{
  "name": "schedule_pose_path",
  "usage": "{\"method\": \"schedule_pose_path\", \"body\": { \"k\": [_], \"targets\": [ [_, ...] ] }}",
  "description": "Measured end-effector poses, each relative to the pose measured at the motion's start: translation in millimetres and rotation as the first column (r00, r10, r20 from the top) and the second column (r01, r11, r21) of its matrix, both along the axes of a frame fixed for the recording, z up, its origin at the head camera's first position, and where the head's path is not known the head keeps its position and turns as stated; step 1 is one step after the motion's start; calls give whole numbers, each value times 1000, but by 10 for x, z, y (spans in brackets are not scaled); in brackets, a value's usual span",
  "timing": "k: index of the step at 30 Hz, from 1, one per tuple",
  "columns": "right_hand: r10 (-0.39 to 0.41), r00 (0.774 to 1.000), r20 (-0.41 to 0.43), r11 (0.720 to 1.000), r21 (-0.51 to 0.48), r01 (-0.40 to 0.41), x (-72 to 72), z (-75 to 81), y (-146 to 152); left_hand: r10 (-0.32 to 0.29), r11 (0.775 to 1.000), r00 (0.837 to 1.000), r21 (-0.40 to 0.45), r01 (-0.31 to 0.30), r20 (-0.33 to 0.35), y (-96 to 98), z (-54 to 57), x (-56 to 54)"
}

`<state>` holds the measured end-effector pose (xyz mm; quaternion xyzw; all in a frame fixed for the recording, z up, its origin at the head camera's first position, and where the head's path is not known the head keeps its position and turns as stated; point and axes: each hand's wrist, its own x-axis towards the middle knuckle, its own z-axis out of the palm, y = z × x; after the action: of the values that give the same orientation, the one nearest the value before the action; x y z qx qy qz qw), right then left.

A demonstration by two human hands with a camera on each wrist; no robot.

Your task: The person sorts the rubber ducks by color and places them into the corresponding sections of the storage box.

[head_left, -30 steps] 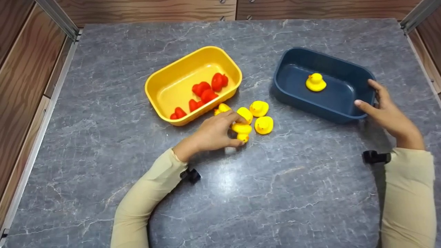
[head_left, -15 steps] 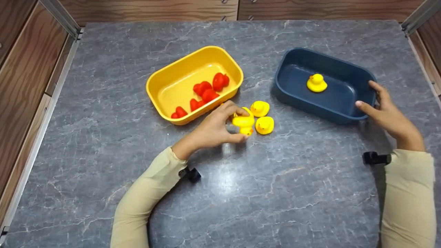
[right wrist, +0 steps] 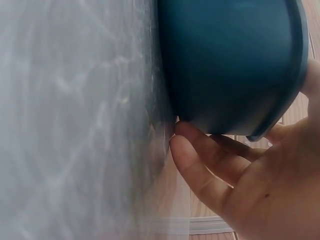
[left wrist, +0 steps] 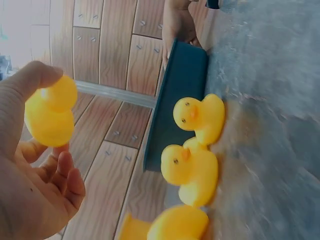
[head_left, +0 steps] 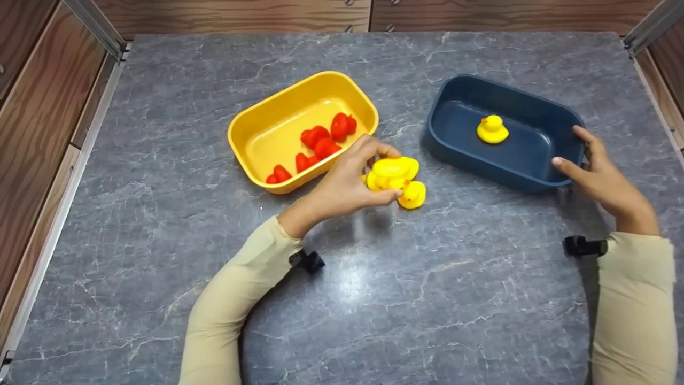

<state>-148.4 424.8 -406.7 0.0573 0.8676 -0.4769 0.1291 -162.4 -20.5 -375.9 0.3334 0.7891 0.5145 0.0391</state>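
Note:
My left hand (head_left: 352, 179) pinches a yellow rubber duck (left wrist: 51, 112) between thumb and fingers, lifted off the table and tilted. In the head view the held duck (head_left: 393, 168) overlaps other ducks below it. One of those standing on the table, a rubber duck (head_left: 412, 195), shows just right of my thumb. The left wrist view has several ducks (left wrist: 192, 172) lined up beside the hand. With my right hand (head_left: 612, 179) I grip the right end of a dark blue bin (head_left: 481, 166), thumb over its rim and fingers along its outer wall. Another rubber duck (head_left: 492, 130) sits inside that bin.
A yellow bin (head_left: 267, 115) stands at the left, holding several small red heart-like pieces (head_left: 323, 147) along its near side. Both bins rest on a grey marbled table (head_left: 427, 299). Wood-patterned panels (head_left: 240, 13) border the table at the back and sides.
My left hand has raised the rubber duck off the table and moved it slightly right and away from me, over the other ducks. The right hand stays at the blue bin.

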Motion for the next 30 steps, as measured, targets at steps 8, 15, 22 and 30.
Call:
{"method": "schedule_pose_path", "body": {
  "k": [8,15,22,30],
  "targets": [
    [2,1000,8,1000,-3,-2,6,6,3,31,986,999,-162,-34,-20,379,125,-51],
    [6,1000,19,1000,-7,-6,7,9,10,33,986,999,-166,-32,6,651,160,-195],
    [9,1000,9,1000,-3,-9,-6,11,-10,79,989,992,-133,-65,102,802,128,-377],
    [-1,1000,10,1000,-11,1,24,8,2,158,975,979,-175,-134,131,987,75,-509]
  ]
}}
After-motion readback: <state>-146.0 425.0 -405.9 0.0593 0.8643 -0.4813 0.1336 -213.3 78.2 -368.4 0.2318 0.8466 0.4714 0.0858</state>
